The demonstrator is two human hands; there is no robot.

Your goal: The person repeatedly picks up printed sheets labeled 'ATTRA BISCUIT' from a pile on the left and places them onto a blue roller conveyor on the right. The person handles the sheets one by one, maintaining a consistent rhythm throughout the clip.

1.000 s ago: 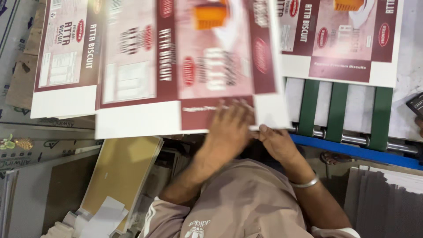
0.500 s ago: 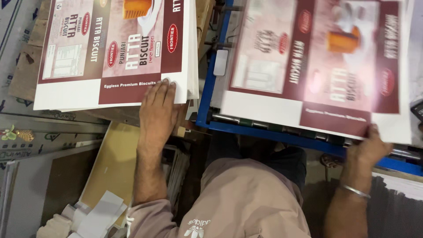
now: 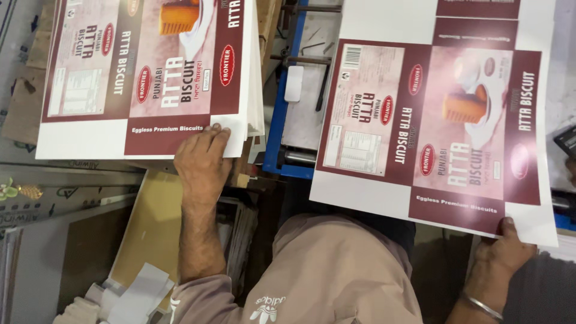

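Feeding printed carton sheets, one at a time

Right hand [image 3: 501, 255] pinches a single sheet [image 3: 432, 120] over the blue machine frame [image 3: 275, 120]; left hand [image 3: 201, 159] rests flat on the stack [image 3: 144, 72]. Best keep edges square.

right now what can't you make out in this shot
Head view, the only one:
- Left hand: palm hidden, only its back shows on the stack of printed sheets.
- Stack: top and left edges cut off by the frame.
- Right hand: fingers hidden under the single printed sheet.
- Blue machine frame: mostly covered by that sheet.
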